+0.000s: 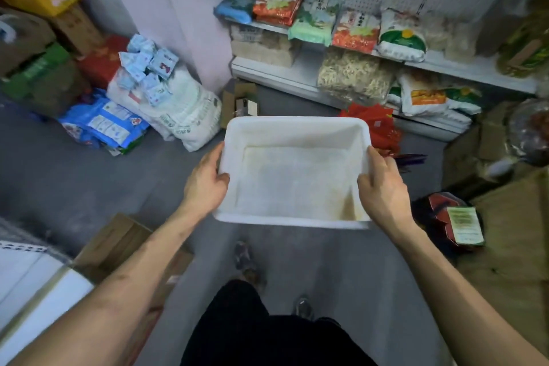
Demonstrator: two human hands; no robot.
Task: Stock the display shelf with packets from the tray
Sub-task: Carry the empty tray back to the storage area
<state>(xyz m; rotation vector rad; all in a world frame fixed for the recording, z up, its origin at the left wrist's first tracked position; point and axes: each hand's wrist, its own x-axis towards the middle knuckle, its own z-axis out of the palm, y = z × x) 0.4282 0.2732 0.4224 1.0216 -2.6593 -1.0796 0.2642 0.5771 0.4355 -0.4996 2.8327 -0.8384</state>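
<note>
1. The fingers (216, 157) of the left hand (203, 184) are curled round the left rim of the white tray (297, 132), with the thumb laid over the rim onto the inside wall; the fingertips are hidden beneath.
2. The right rim is gripped in the same way by the right hand (384, 190), thumb inside, forefinger stretched along the edge.
3. The tray is held between both hands above the grey floor (59, 181), in front of the display shelf (475, 70); its stained bottom is seen bare.
4. On the upper board of the shelf, packets (277, 1) in orange, green and blue are laid side by side, and bags of pale noodles (353, 76) are stacked on the board beneath.
5. A heap of blue and white packs (142, 92) is seen on the floor to the left, and cardboard boxes (505, 232) to the right.
</note>
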